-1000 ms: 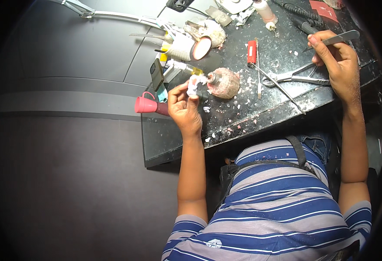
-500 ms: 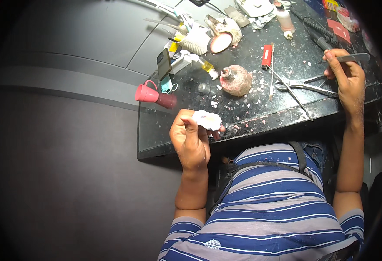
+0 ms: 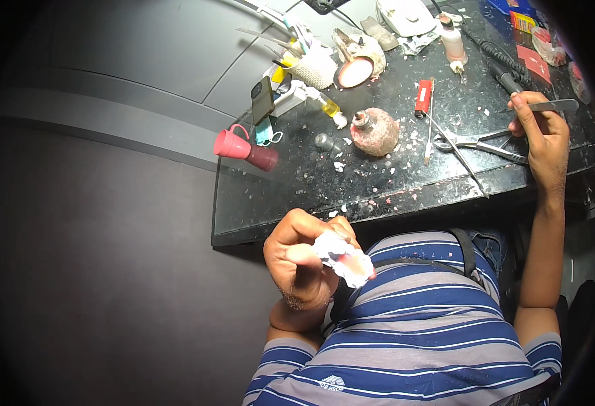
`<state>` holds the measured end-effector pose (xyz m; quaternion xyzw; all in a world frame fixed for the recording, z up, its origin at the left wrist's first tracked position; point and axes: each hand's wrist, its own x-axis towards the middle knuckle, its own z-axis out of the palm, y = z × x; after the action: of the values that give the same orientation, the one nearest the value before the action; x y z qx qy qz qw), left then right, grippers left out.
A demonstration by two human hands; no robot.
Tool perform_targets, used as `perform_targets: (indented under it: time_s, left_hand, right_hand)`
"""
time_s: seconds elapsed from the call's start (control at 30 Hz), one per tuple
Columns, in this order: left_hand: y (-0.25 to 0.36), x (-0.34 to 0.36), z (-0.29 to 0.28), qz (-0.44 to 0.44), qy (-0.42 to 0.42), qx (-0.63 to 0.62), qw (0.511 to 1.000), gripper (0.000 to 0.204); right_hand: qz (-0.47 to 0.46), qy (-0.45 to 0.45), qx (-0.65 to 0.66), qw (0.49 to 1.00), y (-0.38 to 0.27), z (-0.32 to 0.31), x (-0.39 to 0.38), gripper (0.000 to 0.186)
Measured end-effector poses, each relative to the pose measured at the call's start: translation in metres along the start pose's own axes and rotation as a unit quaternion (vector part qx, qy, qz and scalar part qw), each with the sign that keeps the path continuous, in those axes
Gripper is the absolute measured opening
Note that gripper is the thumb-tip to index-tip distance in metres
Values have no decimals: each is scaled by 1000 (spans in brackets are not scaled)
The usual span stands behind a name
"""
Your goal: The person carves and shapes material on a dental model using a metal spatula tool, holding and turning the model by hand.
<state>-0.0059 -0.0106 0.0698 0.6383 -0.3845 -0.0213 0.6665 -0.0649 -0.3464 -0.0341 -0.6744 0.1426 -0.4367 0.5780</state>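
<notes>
My left hand (image 3: pixel 297 257) holds a crumpled-looking white piece with a pink centre (image 3: pixel 343 261) over my lap, below the desk's front edge. My right hand (image 3: pixel 538 135) grips a flat metal blade tool (image 3: pixel 556 105) at the right side of the desk, beside a dark handpiece (image 3: pixel 509 81). Under it lie silver pliers (image 3: pixel 490 147) and a long thin metal rod (image 3: pixel 469 166). A round crusted pot with a metal neck (image 3: pixel 379 139) stands mid-desk, with a small clear cap (image 3: pixel 324 142) at its left.
The speckled black desk (image 3: pixel 270 203) bears a pink mug (image 3: pixel 228 143), phone (image 3: pixel 262 98), tool holder (image 3: pixel 311 71), round crusted object (image 3: pixel 372 57), red lighter (image 3: pixel 423 98), yellow-liquid bottle (image 3: pixel 328 105), white bottle (image 3: pixel 453 47) and red sheet (image 3: pixel 533 64).
My left hand has moved down and toward my body from beside the pot, turning the white piece over. My right hand keeps its tool and shifts only slightly in view.
</notes>
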Motion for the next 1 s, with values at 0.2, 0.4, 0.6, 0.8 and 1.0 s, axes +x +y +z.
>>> perform_targets:
  time_s: [0.2, 0.4, 0.6, 0.8, 1.0]
  left_hand:
    - [8, -5, -8, -57, -6, -77, 995, 62]
    - [6, -5, -8, -45, -12, -77, 996, 62]
    - [5, -7, -9, -45, -19, -83, 995, 63]
    - [-1, -3, 4, 30, 6, 7, 1000, 55]
    - [-5, -7, 1, 67, 1, 32, 997, 47]
  right_hand:
    - [-2, 2, 7, 1000, -1, 1, 0, 15]
    - [-4, -2, 8, 1000, 1, 1, 1, 16]
    - [2, 2, 9, 1000, 2, 1, 0, 16]
    - [0, -1, 8, 1000, 1, 0, 0, 16]
    - [13, -3, 14, 1000, 0, 1, 1, 17]
